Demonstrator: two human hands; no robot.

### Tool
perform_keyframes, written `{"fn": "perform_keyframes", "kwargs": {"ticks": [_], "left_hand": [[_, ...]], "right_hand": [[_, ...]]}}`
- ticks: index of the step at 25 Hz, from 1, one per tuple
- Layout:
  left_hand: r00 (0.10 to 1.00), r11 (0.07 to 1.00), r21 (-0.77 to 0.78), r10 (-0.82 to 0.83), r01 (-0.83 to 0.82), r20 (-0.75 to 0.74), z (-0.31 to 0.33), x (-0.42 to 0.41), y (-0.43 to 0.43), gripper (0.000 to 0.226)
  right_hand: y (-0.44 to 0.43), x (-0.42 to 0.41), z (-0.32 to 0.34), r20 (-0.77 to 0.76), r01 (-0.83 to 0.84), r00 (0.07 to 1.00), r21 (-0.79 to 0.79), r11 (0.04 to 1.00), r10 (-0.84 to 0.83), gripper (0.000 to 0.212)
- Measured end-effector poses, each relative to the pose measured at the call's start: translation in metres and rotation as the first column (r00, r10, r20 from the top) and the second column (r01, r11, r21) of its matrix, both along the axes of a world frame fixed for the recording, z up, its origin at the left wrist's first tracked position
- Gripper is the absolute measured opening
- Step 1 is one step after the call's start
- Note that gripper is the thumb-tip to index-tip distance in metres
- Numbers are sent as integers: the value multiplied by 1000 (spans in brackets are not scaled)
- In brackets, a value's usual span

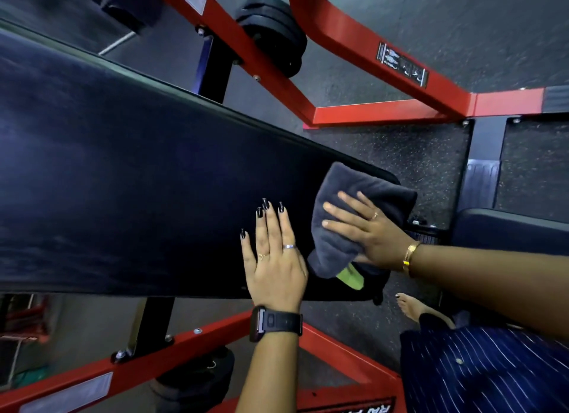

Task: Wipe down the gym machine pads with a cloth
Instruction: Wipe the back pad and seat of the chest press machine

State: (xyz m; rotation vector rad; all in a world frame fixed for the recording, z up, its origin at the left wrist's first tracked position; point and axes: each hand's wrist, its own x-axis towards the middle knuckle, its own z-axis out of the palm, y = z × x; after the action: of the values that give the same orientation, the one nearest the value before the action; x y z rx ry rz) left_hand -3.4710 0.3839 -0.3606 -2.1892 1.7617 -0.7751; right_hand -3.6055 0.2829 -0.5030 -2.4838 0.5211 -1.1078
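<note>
A long black padded bench [138, 181] of the gym machine runs from the left edge to the centre right. At its right end lies a folded dark grey cloth [348, 197] with a green tag showing underneath. My right hand [369, 231] presses flat on the cloth with straight fingers. Just left of the cloth, my left hand [274, 258] rests flat on the pad, fingers straight, a dark watch on its wrist.
The red steel frame [369, 113] surrounds the bench above and below. Black weight plates [271, 33] hang at the top, and another plate [197, 378] sits at the bottom. A second dark pad [508, 231] is at the right. My foot [415, 308] stands on the speckled rubber floor.
</note>
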Motion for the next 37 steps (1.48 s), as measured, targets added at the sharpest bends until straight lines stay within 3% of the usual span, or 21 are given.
{"fn": "perform_keyframes", "kwargs": {"ticks": [3,6,10,14,16,19,21,23,25,29,32,34,37], "left_hand": [[998,998,43,-51,50,25,4,6,1,59],[997,997,48,-68,66,38,3,7,1,58],[997,997,45,-62,60,41,-4,2,9,59],[997,999,27,-48,47,61,-16,-3,19,59],[999,1000,2,-21,21,48,-26,-8,24,59],[999,1000,-11,10,-10,38,-35,-13,25,58],[999,1000,-12,12,-11,48,-36,-12,27,58],[999,999,-29,15,-14,42,-33,-11,25,59],[999,1000,-21,2,-1,41,-28,-10,24,61],[995,995,-92,53,-46,81,-9,0,17,59],[986,975,-199,120,-95,117,16,19,14,55],[983,966,-237,136,-104,123,32,29,15,54],[979,939,-322,164,-118,120,57,41,12,49]], "right_hand": [[-30,15,25,-3,82,997,170,982,-83,64],[-37,21,33,-35,217,975,391,894,-221,75],[2,3,-2,-79,248,968,396,884,-237,74],[-24,-1,3,-181,290,955,381,878,-236,80],[-20,2,7,-205,332,943,521,787,-263,82],[-1,6,8,-237,379,916,778,502,-324,85],[11,8,13,-256,385,900,846,369,-352,83],[29,7,17,-264,381,896,871,311,-357,85],[57,6,17,-275,379,907,864,331,-320,89],[110,4,21,-276,296,954,799,523,-118,99],[115,10,24,-253,216,967,747,629,-32,93],[103,16,29,-226,185,973,615,766,-54,90],[73,37,47,-159,102,985,243,965,-64,89]]}}
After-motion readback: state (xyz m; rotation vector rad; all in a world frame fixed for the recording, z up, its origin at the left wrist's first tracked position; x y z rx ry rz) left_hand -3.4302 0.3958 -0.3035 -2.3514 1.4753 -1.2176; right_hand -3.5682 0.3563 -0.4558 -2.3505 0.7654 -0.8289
